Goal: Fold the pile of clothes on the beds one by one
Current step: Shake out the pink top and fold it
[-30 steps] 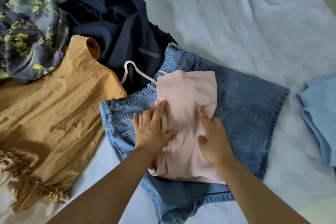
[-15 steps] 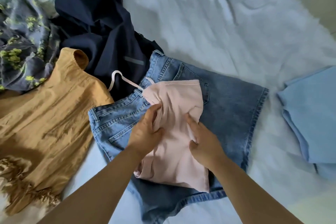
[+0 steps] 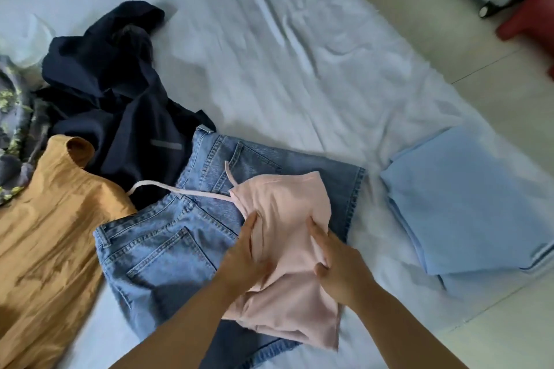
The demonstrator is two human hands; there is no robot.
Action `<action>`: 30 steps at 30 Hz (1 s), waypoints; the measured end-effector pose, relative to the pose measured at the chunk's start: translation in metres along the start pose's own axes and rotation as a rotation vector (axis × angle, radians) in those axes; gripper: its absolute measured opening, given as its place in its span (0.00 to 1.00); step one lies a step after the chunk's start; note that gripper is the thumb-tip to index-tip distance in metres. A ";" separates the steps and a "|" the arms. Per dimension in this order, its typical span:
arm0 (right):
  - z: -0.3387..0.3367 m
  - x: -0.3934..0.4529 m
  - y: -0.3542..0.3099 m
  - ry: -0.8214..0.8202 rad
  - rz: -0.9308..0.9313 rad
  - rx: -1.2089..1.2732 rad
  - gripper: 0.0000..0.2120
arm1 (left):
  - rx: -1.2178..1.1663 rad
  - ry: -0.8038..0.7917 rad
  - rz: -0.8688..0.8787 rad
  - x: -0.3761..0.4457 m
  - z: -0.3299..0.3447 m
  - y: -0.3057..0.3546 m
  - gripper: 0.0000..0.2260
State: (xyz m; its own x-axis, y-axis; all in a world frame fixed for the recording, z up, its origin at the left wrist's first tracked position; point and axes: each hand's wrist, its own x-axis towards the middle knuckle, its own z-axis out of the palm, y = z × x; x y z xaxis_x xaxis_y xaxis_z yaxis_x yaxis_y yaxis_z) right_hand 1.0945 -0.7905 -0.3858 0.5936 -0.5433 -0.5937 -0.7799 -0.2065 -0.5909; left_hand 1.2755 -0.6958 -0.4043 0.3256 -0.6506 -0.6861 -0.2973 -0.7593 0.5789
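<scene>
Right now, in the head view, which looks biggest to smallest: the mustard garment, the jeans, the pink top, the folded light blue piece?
1. mustard garment, though partly cut off by the frame
2. jeans, partly covered
3. and 4. folded light blue piece and pink top: too alike to rank

Pink top point(image 3: 287, 219): bunched on denim shorts point(image 3: 168, 249), strap trailing left, gripped by left hand point(image 3: 245, 260) and right hand point(image 3: 338, 266). Mustard garment point(image 3: 51, 243): left of shorts. Navy garment point(image 3: 114, 90): behind it, crumpled. Floral fabric point(image 3: 15, 135): far left edge. Folded light blue cloth point(image 3: 467, 198): right, apart from shorts. All on pale bedsheet point(image 3: 269, 48).
</scene>
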 end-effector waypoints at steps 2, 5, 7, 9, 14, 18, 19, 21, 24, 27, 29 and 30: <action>-0.001 -0.001 0.011 0.000 0.015 0.003 0.39 | -0.019 0.040 0.035 0.002 0.011 0.007 0.40; -0.008 -0.002 0.024 0.034 0.014 0.025 0.38 | -0.143 0.047 0.119 0.007 0.011 0.022 0.33; -0.019 -0.003 0.028 0.071 0.013 0.038 0.37 | -0.178 0.036 0.189 0.010 0.006 0.039 0.33; -0.036 -0.006 0.030 0.129 0.014 0.047 0.39 | -0.188 0.005 0.260 0.014 -0.001 0.064 0.33; -0.094 -0.027 0.039 0.324 0.046 0.059 0.43 | 0.085 -0.119 0.487 0.032 -0.005 0.145 0.35; -0.138 -0.059 0.058 0.496 0.114 0.153 0.47 | 0.249 -0.256 0.623 0.051 0.010 0.226 0.41; -0.147 -0.067 0.065 0.532 0.139 0.170 0.48 | 0.283 -0.289 0.651 0.055 0.017 0.246 0.42; -0.162 -0.078 0.078 0.582 0.185 0.191 0.49 | 0.329 -0.355 0.708 0.063 0.032 0.282 0.44; -0.177 -0.092 0.101 0.644 0.259 0.218 0.51 | 0.361 -0.465 0.775 0.073 0.060 0.325 0.43; -0.177 -0.098 0.118 0.617 0.342 0.236 0.52 | 0.529 -0.482 0.835 0.084 0.085 0.341 0.43; -0.171 -0.099 0.128 0.543 0.473 0.207 0.53 | 0.797 -0.381 0.826 0.093 0.098 0.339 0.43; -0.167 -0.098 0.132 0.502 0.555 0.193 0.53 | 0.923 -0.316 0.815 0.097 0.104 0.334 0.43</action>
State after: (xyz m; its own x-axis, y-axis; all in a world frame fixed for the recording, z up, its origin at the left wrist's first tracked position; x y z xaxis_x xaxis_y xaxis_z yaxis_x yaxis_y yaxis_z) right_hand 0.9004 -0.9004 -0.3147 -0.0715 -0.8392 -0.5391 -0.8614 0.3245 -0.3909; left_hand 1.1147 -1.0106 -0.3228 -0.4350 -0.7936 -0.4254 -0.8633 0.2333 0.4475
